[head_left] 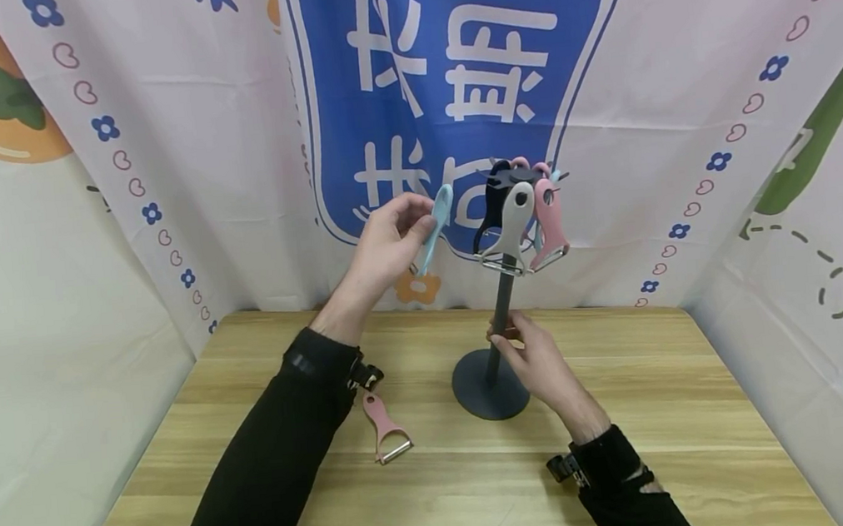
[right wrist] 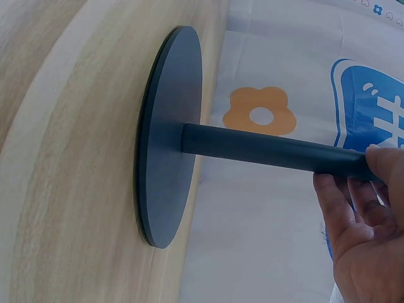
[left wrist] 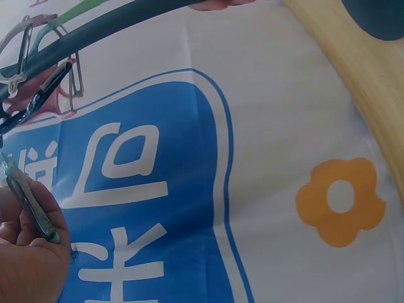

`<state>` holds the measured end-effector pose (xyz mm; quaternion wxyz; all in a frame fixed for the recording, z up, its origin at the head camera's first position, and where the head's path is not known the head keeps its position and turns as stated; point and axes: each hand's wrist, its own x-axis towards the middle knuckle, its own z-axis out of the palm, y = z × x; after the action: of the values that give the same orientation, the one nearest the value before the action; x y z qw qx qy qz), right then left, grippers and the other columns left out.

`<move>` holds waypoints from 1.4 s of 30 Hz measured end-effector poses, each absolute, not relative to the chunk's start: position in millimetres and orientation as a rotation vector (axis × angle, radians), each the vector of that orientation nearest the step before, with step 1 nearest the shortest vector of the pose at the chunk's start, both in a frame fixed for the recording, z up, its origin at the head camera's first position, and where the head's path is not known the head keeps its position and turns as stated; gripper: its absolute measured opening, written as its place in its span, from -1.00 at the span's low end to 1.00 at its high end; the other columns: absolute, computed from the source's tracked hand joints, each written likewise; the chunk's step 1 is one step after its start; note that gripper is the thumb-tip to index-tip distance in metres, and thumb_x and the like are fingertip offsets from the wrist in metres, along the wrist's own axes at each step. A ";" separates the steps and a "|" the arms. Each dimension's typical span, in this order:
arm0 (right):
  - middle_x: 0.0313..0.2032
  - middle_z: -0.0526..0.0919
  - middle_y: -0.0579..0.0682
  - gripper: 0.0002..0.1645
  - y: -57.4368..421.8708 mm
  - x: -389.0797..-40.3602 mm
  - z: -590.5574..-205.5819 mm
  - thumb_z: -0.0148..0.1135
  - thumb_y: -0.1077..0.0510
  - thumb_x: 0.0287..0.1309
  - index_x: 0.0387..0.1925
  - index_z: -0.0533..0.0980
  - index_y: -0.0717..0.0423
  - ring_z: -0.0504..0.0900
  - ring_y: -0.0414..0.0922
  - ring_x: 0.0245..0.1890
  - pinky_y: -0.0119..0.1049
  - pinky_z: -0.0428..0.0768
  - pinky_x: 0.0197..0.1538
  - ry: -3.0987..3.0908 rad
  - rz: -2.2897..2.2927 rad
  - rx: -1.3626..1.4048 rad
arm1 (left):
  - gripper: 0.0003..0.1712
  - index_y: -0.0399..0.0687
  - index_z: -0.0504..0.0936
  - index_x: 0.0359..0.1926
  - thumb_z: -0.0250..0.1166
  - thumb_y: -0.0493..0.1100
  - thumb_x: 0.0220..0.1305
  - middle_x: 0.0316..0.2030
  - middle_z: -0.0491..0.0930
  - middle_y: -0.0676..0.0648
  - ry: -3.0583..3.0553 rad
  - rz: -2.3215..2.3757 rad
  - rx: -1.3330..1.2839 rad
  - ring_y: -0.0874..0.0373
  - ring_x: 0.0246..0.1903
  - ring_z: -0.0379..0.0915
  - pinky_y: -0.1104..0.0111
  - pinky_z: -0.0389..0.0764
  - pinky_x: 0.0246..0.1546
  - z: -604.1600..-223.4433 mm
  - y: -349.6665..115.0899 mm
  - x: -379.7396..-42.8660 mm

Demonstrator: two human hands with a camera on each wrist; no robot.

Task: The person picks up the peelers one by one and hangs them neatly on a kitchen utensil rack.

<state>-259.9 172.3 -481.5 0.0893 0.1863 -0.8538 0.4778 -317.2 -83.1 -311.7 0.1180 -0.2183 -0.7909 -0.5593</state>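
Observation:
My left hand (head_left: 393, 240) pinches a light blue peeler (head_left: 437, 226) in the air, left of the peelers on the stand. In the left wrist view that peeler (left wrist: 31, 205) is seen edge-on between thumb and fingers. A dark grey stand (head_left: 502, 299) with a round base (head_left: 489, 384) stands on the table. My right hand (head_left: 539, 361) grips its pole low down; the right wrist view shows thumb and fingers around the pole (right wrist: 271, 150). From the stand's top hang several peelers, among them a white one (head_left: 514, 220), a pink one (head_left: 550, 222) and a black one (head_left: 493, 202).
A pink peeler (head_left: 381, 425) lies on the wooden table (head_left: 457, 494), left of the stand's base and beside my left forearm. Behind the table hangs a printed cloth (head_left: 249, 186), close to the stand. More cloth drapes down both sides.

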 end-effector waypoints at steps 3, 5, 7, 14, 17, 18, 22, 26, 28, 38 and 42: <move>0.05 0.62 -0.04 -0.75 172.5 -260.1 -481.9 0.16 0.10 0.51 0.14 0.48 -0.03 0.67 -0.06 0.09 -0.18 0.68 0.07 -2.541 1.420 0.556 | -0.84 0.14 0.62 0.04 0.21 -0.11 0.53 -0.10 0.66 0.11 -2.321 -1.633 -0.633 0.19 -0.13 0.61 0.25 0.64 -0.04 -306.7 -81.2 -318.8; 0.06 0.62 -0.04 -0.75 172.6 -260.2 -482.2 0.15 0.10 0.52 0.14 0.47 -0.03 0.67 -0.05 0.10 -0.19 0.68 0.07 -2.545 1.416 0.556 | -0.84 0.15 0.62 0.04 0.21 -0.10 0.53 -0.10 0.66 0.11 -2.320 -1.639 -0.637 0.18 -0.14 0.61 0.24 0.63 -0.05 -303.2 -80.1 -319.3; 0.06 0.61 -0.03 -0.74 172.6 -260.1 -482.4 0.15 0.10 0.52 0.15 0.47 -0.02 0.67 -0.05 0.10 -0.19 0.68 0.07 -2.547 1.415 0.557 | -0.84 0.15 0.62 0.04 0.21 -0.09 0.53 -0.10 0.66 0.11 -2.315 -1.641 -0.646 0.17 -0.14 0.61 0.23 0.63 -0.05 -299.8 -78.7 -319.7; 0.06 0.62 -0.02 -0.74 172.5 -259.7 -481.5 0.15 0.11 0.52 0.15 0.47 -0.01 0.67 -0.04 0.10 -0.17 0.68 0.08 -2.543 1.424 0.562 | -0.85 0.12 0.62 0.04 0.21 -0.09 0.54 -0.10 0.65 0.08 -2.304 -1.633 -0.708 0.15 -0.15 0.60 0.23 0.63 -0.06 -289.3 -72.8 -320.7; 0.05 0.62 -0.02 -0.74 172.4 -259.9 -481.5 0.15 0.10 0.52 0.15 0.48 -0.01 0.67 -0.04 0.10 -0.17 0.68 0.07 -2.540 1.429 0.563 | -0.85 0.10 0.61 0.04 0.21 -0.09 0.54 -0.10 0.65 0.06 -2.298 -1.631 -0.731 0.13 -0.16 0.59 0.21 0.62 -0.08 -285.9 -70.6 -321.3; 0.05 0.62 -0.02 -0.74 172.4 -260.0 -481.6 0.15 0.10 0.52 0.15 0.48 -0.01 0.67 -0.04 0.10 -0.17 0.68 0.07 -2.539 1.429 0.563 | -0.85 0.10 0.61 0.04 0.21 -0.08 0.54 -0.09 0.65 0.06 -2.300 -1.628 -0.736 0.13 -0.16 0.59 0.20 0.62 -0.08 -285.1 -69.7 -321.6; 0.05 0.62 -0.03 -0.75 172.2 -260.4 -482.2 0.15 0.10 0.52 0.15 0.48 -0.01 0.67 -0.05 0.10 -0.17 0.68 0.07 -2.536 1.433 0.568 | -0.84 0.11 0.61 0.05 0.20 -0.07 0.54 -0.09 0.65 0.06 -2.327 -1.621 -0.728 0.12 -0.17 0.57 0.20 0.61 -0.08 -281.4 -66.1 -322.7; 0.05 0.62 -0.02 -0.75 172.6 -259.9 -482.5 0.15 0.12 0.52 0.15 0.48 -0.01 0.67 -0.04 0.11 -0.16 0.68 0.08 -2.525 1.443 0.576 | -0.83 0.10 0.61 0.05 0.19 -0.06 0.54 -0.07 0.65 0.05 -2.352 -1.622 -0.732 0.11 -0.16 0.56 0.21 0.61 -0.06 -278.3 -62.3 -324.6; 0.06 0.62 -0.02 -0.75 172.9 -259.4 -482.6 0.15 0.12 0.52 0.15 0.48 -0.01 0.67 -0.04 0.11 -0.16 0.68 0.09 -2.522 1.445 0.576 | -0.82 0.10 0.61 0.06 0.18 -0.06 0.55 -0.06 0.65 0.06 -2.360 -1.623 -0.738 0.11 -0.15 0.57 0.22 0.61 -0.05 -276.6 -60.6 -325.6; 0.06 0.62 0.00 -0.75 172.6 -259.6 -484.3 0.15 0.14 0.52 0.14 0.48 0.01 0.67 -0.01 0.10 -0.11 0.68 0.08 -2.505 1.432 0.592 | -0.80 0.07 0.60 0.09 0.18 -0.09 0.55 -0.06 0.66 0.06 -2.379 -1.617 -0.790 0.16 -0.13 0.58 0.26 0.61 -0.04 -270.4 -55.7 -326.8; 0.05 0.62 -0.01 -0.76 172.8 -259.7 -484.4 0.15 0.14 0.52 0.13 0.48 0.00 0.67 -0.02 0.11 -0.13 0.68 0.08 -2.510 1.429 0.586 | -0.80 0.08 0.60 0.08 0.18 -0.07 0.55 -0.08 0.65 0.07 -2.398 -1.610 -0.803 0.17 -0.14 0.59 0.27 0.61 -0.05 -271.5 -54.8 -327.3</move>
<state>-259.7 172.8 -484.4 0.0971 0.1980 -0.8476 0.4826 -327.3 -54.8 -271.5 0.0718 -0.2671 -0.7978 -0.5358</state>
